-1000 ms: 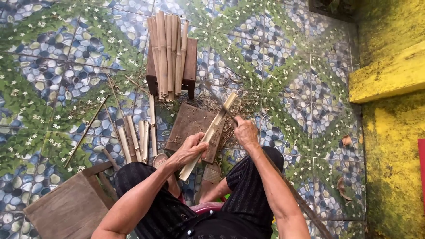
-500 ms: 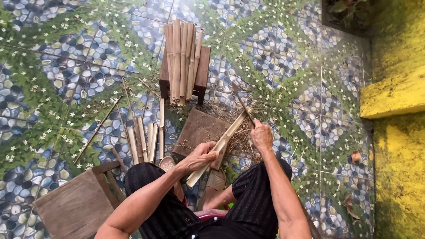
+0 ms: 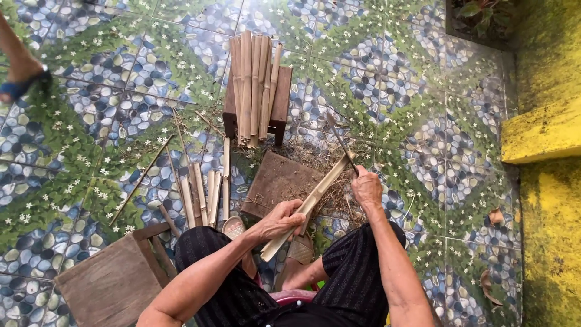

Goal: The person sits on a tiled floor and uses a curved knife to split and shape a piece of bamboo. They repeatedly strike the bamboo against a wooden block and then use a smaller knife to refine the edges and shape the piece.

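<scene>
My left hand (image 3: 282,219) grips a split bamboo stick (image 3: 319,195) near its lower end, holding it slanted over a flat wooden block (image 3: 275,180). My right hand (image 3: 367,188) is closed on the handle of a knife (image 3: 340,140), whose thin dark blade points up and away, touching the upper end of the stick. Both forearms reach out over my knees in dark striped trousers. Fine shavings (image 3: 336,200) lie around the block.
A bundle of bamboo strips (image 3: 254,85) rests on a small dark stool (image 3: 282,103) ahead. More cut strips (image 3: 203,192) lie on the patterned tile floor at left. A wooden stool (image 3: 112,281) stands bottom left. A yellow ledge (image 3: 538,133) runs at right. Another person's foot (image 3: 21,72) shows top left.
The view has drifted, so everything sits lower in frame. My right hand has lifted the knife so its blade now stands clear above the stick's upper end.
</scene>
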